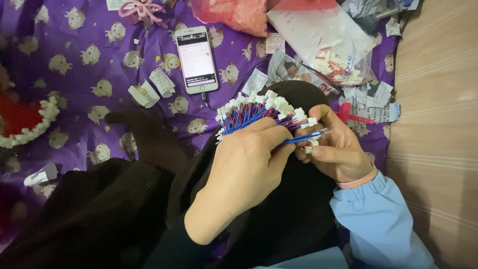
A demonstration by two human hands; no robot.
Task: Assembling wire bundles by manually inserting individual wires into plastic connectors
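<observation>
Left grip: my left hand (244, 164) is closed around a fanned wire bundle (259, 113) of red and blue leads with white plugs.
Right grip: my right hand (336, 144) pinches one blue wire (304, 137), just right of the bundle.
Far: a phone (196, 59) on the purple cloth (74, 35).
Far right: a bag of white connectors (334, 50).

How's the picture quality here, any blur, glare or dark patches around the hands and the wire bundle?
Head view: even, soft light, no hard shadows; the left hand and right hand are fairly sharp, and so is the fan of red and blue wires with white connectors. The smartphone screen is bright but not glaring. The black garment loses detail in darkness; the clear plastic bag shows slight sheen.
</observation>
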